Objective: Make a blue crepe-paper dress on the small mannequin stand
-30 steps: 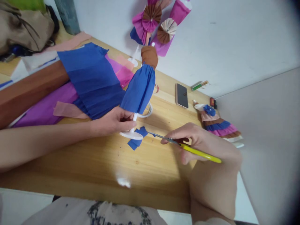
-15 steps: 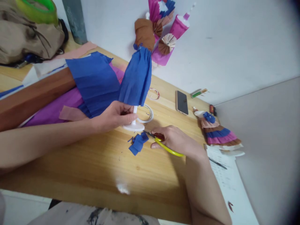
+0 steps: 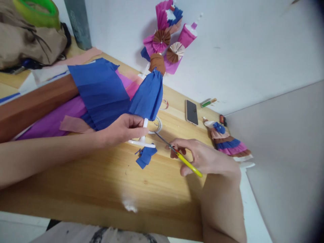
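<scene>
A white stand with a flat round base is pinched between the fingers of my left hand. A gathered blue paper skirt and a brown paper top cover the stand's upper part, which tilts. My right hand holds yellow-handled scissors, blades pointing up-left to near the stand's stem. Blue paper scraps lie on the table below the base. Behind the stem is a white tape roll, partly hidden.
Blue paper, brown paper and purple paper cover the left of the wooden table. A phone, a layered paper dress and a bag lie around. Paper decorations hang on the wall.
The brown top and blue skirt have tipped lower, and the base appears more edge-on. My right hand has turned and moved right, bringing the scissor blades up beside the stem.
</scene>
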`<state>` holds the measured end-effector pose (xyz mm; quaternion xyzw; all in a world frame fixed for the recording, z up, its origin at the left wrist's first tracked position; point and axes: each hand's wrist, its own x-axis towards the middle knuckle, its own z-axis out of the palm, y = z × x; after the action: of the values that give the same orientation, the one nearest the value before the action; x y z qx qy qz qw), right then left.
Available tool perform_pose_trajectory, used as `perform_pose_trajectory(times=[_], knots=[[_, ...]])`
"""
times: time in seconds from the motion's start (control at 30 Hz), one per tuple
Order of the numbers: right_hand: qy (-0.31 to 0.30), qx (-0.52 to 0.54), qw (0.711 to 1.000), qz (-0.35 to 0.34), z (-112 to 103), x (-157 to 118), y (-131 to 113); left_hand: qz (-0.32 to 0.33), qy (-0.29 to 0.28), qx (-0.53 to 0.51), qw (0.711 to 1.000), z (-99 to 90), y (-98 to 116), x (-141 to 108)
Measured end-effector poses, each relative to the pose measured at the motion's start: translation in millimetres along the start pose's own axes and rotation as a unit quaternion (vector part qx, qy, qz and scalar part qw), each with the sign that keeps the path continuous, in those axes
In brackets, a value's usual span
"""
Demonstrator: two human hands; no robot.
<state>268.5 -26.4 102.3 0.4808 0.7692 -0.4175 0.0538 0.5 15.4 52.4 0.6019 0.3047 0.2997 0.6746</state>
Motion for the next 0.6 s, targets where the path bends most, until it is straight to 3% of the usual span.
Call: perform_pose_trajectory(times=[0.23, 0.37, 0.6], knots=[[0.016, -0.13, 0.991, 0.011, 19.0, 23.0, 5.2, -0.017, -0.037, -0.004, 0.999, -2.6, -5.3, -0.8], [0.004, -0.121, 0.992, -0.023, 30.4, 35.1, 1.8, -0.015, -0.021, 0.036, 0.999, -3.2, -7.4, -0.3], [0.06, -0.185, 0.98, -0.034, 36.6, 37.4, -12.0, 0.008, -0.007, 0.077, 0.997, -5.1, -13.9, 0.6]])
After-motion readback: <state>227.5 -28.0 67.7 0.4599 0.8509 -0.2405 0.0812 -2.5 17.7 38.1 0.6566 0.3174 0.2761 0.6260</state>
